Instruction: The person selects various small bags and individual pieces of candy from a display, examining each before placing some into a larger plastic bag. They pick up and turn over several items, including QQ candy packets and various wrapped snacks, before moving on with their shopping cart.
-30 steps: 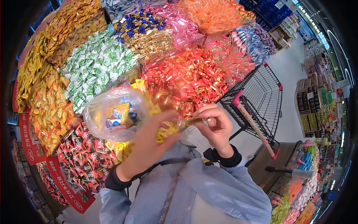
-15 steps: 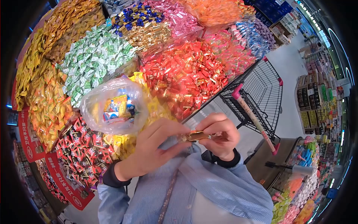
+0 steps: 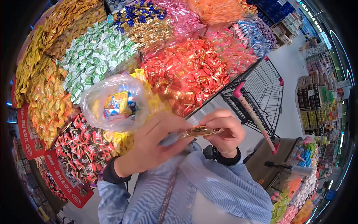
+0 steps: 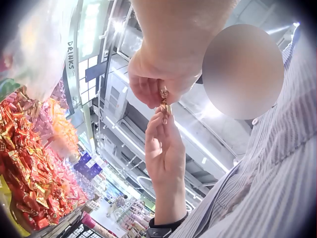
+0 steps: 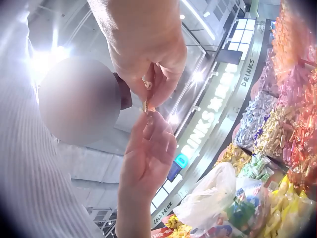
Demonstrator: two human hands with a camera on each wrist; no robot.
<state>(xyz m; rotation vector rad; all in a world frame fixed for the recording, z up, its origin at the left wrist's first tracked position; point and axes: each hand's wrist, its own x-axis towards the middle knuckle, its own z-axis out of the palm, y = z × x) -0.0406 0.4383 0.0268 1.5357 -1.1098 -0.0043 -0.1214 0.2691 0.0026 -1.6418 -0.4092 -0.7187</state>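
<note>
A gold-wrapped candy (image 3: 201, 131) is stretched level between the two hands in front of the chest. The left hand (image 3: 154, 140) pinches its left twisted end between thumb and fingers. At the other end, the right hand (image 3: 225, 132) grips the wrapper with thumb and fingertips. In the left wrist view the candy (image 4: 166, 106) shows small between both sets of fingertips. An open clear plastic bag (image 3: 89, 102) with several mixed packets inside lies on the candy piles, beyond the left hand and touched by neither hand.
Piles of red candy (image 3: 186, 74), green-and-white candy (image 3: 97, 56) and black-and-red candy (image 3: 82, 149) fill the display. A black shopping cart with a pink-ended handle (image 3: 255, 119) stands to the right, beside a brown-sided stand (image 3: 266, 164). Shelves of goods are farther right.
Both hands have come lower and closer to the chest than a second ago, then moved slightly right. The candy has turned more level and shows more plainly between them.
</note>
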